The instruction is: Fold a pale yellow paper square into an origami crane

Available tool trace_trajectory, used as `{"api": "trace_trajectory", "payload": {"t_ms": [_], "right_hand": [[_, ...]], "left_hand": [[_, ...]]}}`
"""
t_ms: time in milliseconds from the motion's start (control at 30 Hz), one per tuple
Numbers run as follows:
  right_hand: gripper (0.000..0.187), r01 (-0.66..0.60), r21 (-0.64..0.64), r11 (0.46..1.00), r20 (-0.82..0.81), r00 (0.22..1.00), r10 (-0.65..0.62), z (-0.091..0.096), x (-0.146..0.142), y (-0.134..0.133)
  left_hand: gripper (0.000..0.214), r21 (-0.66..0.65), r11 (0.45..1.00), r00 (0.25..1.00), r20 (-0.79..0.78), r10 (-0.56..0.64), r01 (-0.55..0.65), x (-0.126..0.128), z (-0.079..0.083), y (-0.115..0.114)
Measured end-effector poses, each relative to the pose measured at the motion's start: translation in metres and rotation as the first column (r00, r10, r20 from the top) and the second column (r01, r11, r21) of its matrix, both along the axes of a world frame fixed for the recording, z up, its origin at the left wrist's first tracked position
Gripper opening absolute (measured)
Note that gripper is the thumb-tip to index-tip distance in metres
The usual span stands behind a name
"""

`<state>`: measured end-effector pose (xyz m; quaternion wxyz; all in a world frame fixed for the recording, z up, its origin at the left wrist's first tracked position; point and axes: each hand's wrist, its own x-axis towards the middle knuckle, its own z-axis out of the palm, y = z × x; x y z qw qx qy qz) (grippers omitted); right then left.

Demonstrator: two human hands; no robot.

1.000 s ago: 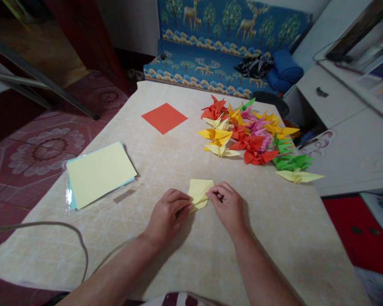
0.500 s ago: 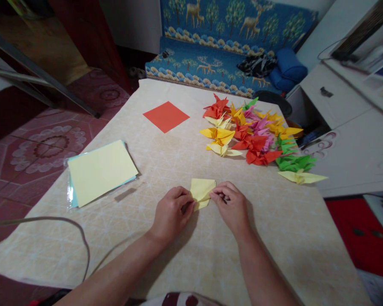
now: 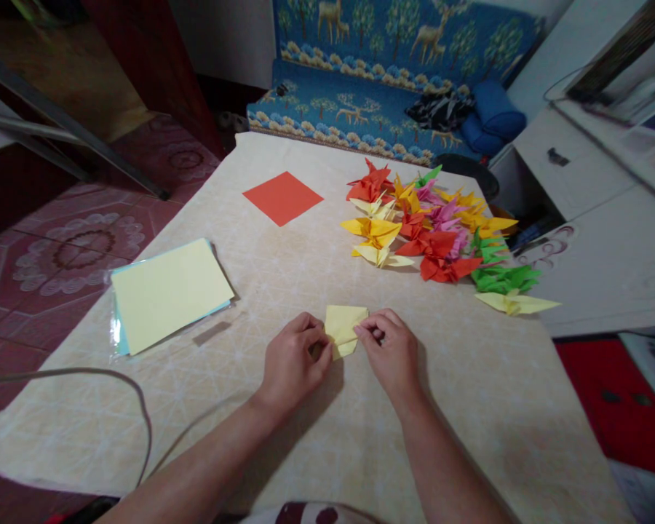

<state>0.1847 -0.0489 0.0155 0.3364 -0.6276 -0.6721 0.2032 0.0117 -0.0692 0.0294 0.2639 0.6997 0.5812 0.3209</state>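
A small folded piece of yellow origami paper [image 3: 345, 324] lies on the table between my hands, with a slanting flap across its lower half. My left hand [image 3: 298, 353] pinches its left edge between thumb and fingers. On the opposite side my right hand [image 3: 390, 349] grips the right edge, thumb and forefinger pressed together on the paper. Both hands rest low over the tablecloth. The fingertips partly cover the paper's side edges.
Several colourful folded paper cranes [image 3: 431, 225] cluster at the back right. A red paper square [image 3: 283, 198] lies further back. On the left is a stack of pale yellow sheets [image 3: 172, 295] in clear wrapping. A cable [image 3: 136, 393] crosses the table's left front.
The thumb and finger of my right hand have shifted slightly along the right edge, and the slanting flap lies a little flatter. My left hand has barely moved.
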Motion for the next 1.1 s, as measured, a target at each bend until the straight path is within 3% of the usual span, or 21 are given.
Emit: {"api": "trace_trajectory", "payload": {"t_ms": [233,500,933,1100], "right_hand": [[0.009,-0.008,0.012,1.0,0.006,1.0,0.008,-0.003,0.0,0.001],[0.007,0.019,0.012,1.0,0.092,0.996,-0.02,0.0,-0.001,0.001],[0.004,0.063,-0.021,0.998,0.144,0.988,-0.059,0.005,-0.001,0.006],[0.005,0.079,-0.082,0.994,0.197,0.978,-0.062,0.009,-0.002,0.013]], "left_hand": [[0.007,-0.007,0.999,0.992,-0.118,0.049,-0.05,0.006,0.001,0.003],[0.018,-0.024,0.997,0.985,-0.156,0.067,-0.072,0.007,0.001,0.004],[0.005,-0.028,0.998,0.972,-0.229,0.052,-0.06,0.007,-0.001,0.001],[0.028,-0.04,0.999,0.984,-0.173,-0.035,0.028,0.003,-0.001,-0.001]]}}
